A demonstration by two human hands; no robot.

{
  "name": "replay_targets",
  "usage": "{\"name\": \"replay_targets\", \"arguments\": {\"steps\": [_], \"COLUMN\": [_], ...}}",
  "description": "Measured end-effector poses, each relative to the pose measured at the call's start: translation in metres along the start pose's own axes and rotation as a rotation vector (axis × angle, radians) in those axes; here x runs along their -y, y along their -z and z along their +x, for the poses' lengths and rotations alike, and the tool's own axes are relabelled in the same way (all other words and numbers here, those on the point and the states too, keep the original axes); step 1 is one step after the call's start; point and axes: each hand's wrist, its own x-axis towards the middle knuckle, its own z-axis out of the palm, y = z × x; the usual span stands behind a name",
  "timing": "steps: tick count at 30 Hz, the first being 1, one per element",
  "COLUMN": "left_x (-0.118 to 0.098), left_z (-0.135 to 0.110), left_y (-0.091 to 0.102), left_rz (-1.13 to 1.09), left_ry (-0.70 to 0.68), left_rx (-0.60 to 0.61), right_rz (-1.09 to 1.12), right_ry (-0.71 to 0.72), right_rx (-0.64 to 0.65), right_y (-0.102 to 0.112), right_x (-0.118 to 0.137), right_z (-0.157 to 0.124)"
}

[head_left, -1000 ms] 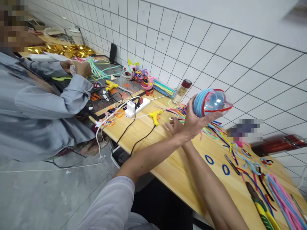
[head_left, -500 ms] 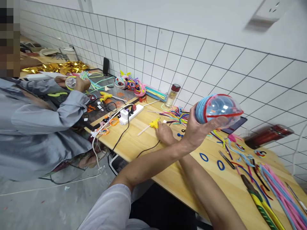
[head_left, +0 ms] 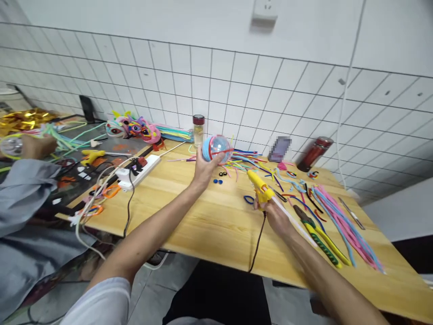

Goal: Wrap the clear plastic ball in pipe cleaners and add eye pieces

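My left hand (head_left: 203, 170) is closed around a clear plastic ball (head_left: 220, 145) trimmed with blue and red pipe cleaners, held above the back of the table. In my right hand (head_left: 275, 214) is a yellow hot glue gun (head_left: 260, 184), gripped by its handle, a white glue stick (head_left: 297, 223) jutting from its rear and its black cord (head_left: 258, 246) hanging over the table edge. A blue oval ring (head_left: 248, 199) lies beside the glue gun. Small blue pieces (head_left: 218, 181) and black rings (head_left: 223, 174) rest on the wood below the ball.
Pliers (head_left: 318, 237) and a pink and blue pipe-cleaner bundle (head_left: 348, 225) lie at right. A dark red flask (head_left: 315, 154) and glass bottle (head_left: 198, 131) stand along the wall. A power strip (head_left: 144, 171) sits left, near a co-worker's sleeve (head_left: 29, 192) and second glue gun (head_left: 92, 157).
My right hand has lifted the yellow glue gun off the table and carried it to the right, uncrossing my arms. The ball in my left hand is now farther left, and the view has turned right.
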Motion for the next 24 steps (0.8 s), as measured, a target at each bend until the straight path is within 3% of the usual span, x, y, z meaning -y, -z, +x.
{"name": "replay_targets", "arguments": {"steps": [4, 10, 18, 24], "left_x": [0.044, 0.071, 0.079, 0.079], "left_z": [-0.028, -0.054, -0.066, -0.065], "left_y": [-0.008, -0.007, -0.007, -0.003], "left_rz": [0.136, 0.251, 0.308, 0.418], "left_ry": [0.086, 0.137, 0.261, 0.217], "left_rx": [0.100, 0.233, 0.341, 0.371], "right_rz": [0.123, 0.091, -0.186, -0.284], "right_ry": [-0.038, -0.012, 0.022, 0.082], "right_rx": [-0.114, -0.143, 0.084, 0.152], "right_y": [0.004, 0.008, 0.011, 0.010], "right_x": [0.000, -0.025, -0.030, -0.027], "right_z": [0.008, 0.010, -0.006, -0.005]}}
